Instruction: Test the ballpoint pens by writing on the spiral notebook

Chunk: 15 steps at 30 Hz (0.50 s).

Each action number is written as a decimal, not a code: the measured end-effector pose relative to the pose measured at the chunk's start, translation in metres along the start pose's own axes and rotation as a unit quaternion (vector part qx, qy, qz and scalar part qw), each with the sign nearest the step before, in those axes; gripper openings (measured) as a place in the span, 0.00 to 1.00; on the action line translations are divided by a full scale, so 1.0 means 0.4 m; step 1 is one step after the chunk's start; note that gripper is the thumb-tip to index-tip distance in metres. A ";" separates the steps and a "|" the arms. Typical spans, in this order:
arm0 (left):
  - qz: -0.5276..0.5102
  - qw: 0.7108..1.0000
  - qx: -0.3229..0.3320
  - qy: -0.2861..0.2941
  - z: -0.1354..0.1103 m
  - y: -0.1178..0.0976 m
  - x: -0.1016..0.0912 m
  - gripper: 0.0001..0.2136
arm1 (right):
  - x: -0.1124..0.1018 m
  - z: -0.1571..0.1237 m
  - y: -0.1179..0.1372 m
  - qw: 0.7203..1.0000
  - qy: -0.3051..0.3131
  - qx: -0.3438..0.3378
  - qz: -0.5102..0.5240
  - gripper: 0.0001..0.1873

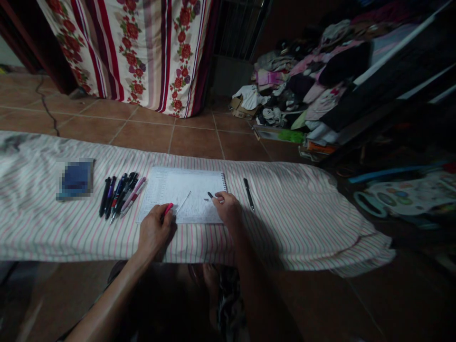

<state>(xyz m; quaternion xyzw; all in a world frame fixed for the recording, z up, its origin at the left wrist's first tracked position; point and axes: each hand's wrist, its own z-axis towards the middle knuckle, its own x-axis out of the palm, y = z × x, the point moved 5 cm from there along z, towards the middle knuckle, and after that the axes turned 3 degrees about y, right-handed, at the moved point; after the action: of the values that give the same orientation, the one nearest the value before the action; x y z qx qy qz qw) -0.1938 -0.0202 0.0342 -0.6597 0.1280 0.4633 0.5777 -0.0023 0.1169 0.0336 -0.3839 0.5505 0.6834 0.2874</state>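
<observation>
One long bench [302, 228], spread with a pink-and-grey striped cloth, carries everything in hand. On it lies a spiral notebook [178, 180], its coil to the right; rows of faint marks run down the left of the page, perhaps handwriting, but too blurred to read. The left hand [156, 228] is at the notebook's near left corner, and the right hand [228, 209] reaches over its right side. A bundle of pens [125, 194], black, purple and pink among them, lies just left of the notebook, all seemingly whole; no brand or label can be made out on their barrels. Beyond them, farther left, is a blue item [76, 179], pixelated so that any print is lost. A lone black pen [249, 194], apparently whole too, lies by itself right of the notebook. The smallest things tell most about progress: a thin pale refill [184, 202] rests loose on the page, the left hand grips a pink piece [168, 207], and the right hand pinches a slim dark piece [210, 195] between fingertips. One pen thus seems to be in parts, midway, with these pieces unjoined; whether it is coming apart or going together, I cannot tell.
</observation>
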 end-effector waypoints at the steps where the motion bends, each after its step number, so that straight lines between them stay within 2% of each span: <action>1: 0.007 1.000 0.002 0.002 0.000 -0.001 -0.001 0.15 | 0.000 -0.001 0.001 1.000 0.000 0.001 -0.001 0.10; 10: 0.058 0.998 -0.017 0.036 0.000 -0.009 -0.004 0.14 | 0.017 0.007 -0.015 1.000 0.013 -0.019 0.004 0.08; 15: 0.087 0.995 -0.022 0.045 -0.001 -0.016 -0.006 0.14 | 0.002 0.008 -0.004 0.998 -0.041 -0.033 0.016 0.08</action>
<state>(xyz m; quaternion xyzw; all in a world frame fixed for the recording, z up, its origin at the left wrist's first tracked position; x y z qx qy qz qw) -0.1904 -0.0194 0.0399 -0.6790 0.2001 0.4842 0.5143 -0.0022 0.1205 0.0324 -0.3558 0.5211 0.7212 0.2859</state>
